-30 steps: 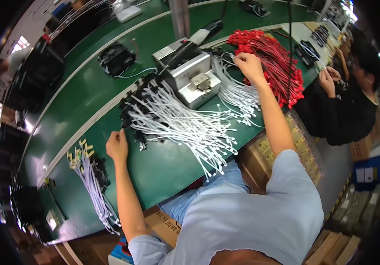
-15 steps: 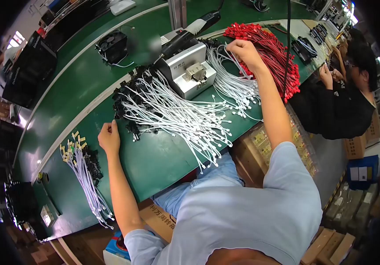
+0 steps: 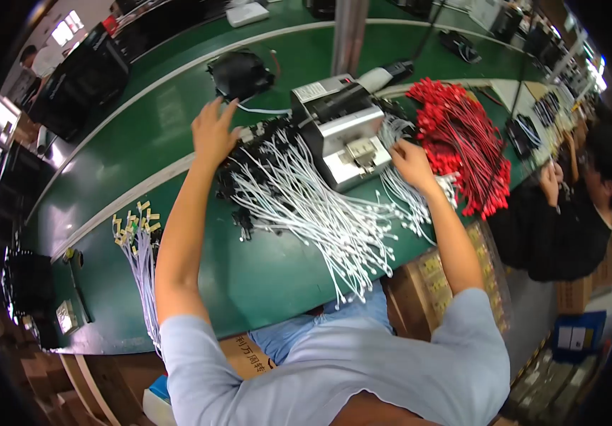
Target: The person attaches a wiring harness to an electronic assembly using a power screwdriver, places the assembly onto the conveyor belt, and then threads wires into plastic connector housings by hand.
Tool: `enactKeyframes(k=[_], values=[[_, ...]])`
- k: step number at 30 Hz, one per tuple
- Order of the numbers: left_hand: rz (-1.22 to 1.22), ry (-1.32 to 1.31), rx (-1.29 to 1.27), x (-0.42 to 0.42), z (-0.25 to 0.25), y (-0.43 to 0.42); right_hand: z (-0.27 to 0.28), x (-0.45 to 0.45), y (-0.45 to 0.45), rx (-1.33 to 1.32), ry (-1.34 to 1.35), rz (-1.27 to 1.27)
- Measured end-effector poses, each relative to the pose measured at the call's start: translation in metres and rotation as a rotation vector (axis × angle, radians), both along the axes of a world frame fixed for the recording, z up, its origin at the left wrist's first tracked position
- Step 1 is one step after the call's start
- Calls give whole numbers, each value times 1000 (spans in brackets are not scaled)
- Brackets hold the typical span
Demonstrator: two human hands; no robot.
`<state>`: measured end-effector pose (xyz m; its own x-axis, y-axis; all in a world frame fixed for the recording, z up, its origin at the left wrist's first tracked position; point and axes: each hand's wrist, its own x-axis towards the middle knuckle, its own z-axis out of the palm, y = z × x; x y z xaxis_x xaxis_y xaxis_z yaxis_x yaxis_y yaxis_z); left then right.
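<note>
Left of centre near the top of the frame, the left hand (image 3: 213,135) spreads its fingers, nothing visible in them, just below a black part (image 3: 240,74). Right of centre, the right hand (image 3: 412,165) curls beside the metal machine (image 3: 343,135), over the smaller white bundle (image 3: 407,201); whether it grips a cable I can't tell. Mid-frame, the white cables (image 3: 323,209) fan toward the person's lap (image 3: 284,338), probably so single ones lift out easily.

One head-worn view, forward and down, near the green table (image 3: 231,291)
</note>
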<state>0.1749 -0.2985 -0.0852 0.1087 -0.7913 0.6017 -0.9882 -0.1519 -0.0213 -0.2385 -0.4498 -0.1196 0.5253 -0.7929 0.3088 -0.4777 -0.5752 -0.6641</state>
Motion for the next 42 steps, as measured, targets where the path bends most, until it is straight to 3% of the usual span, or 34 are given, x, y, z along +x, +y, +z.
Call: enactKeyframes(k=[5, 11, 20, 22, 28, 31, 36, 39, 40, 42], values=[[-45, -324, 349, 19, 8, -113, 11, 3, 9, 33, -26, -16], [-52, -491, 124, 36, -28, -185, 8, 6, 8, -39, -2, -33], [212, -456, 203, 4, -39, -239, 20, 0, 8, 107, -49, -34], [219, -332, 309, -8, -25, -231, 37, -4, 11, 238, -62, -52], [187, -231, 397, -15, -12, -213, 79, -26, 3, 587, -377, 10], [69, -260, 490, -15, 0, -207, 79, -37, -6, 595, -545, 5], [40, -296, 376, -10, -11, -215, 84, -41, -13, 695, -433, 77], [19, -421, 167, -2, -28, -228, 100, -47, -20, 747, -866, 237], [-2, -437, 92, -3, -30, -230, 99, -44, -28, 739, -872, 219], [54, -450, 95, -10, -30, -234, 93, -40, -37, 611, -390, -40]])
